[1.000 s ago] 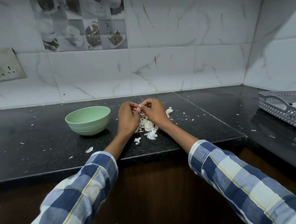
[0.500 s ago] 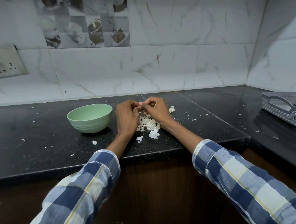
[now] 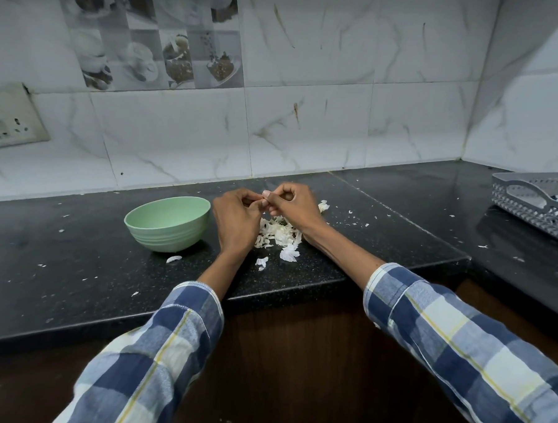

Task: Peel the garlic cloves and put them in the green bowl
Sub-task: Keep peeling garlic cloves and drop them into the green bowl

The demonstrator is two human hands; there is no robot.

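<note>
the garlic clove (image 3: 265, 201) is mostly hidden, pinched between the fingertips of the left hand (image 3: 236, 220) and the right hand (image 3: 292, 207), which meet above the pile of skins (image 3: 278, 232) just right of the green bowl (image 3: 168, 223). both hands are curled tight on it. the step likely goes best with the left holding steady while the right nail lifts the skin, then a short carry left to the bowl.
</note>
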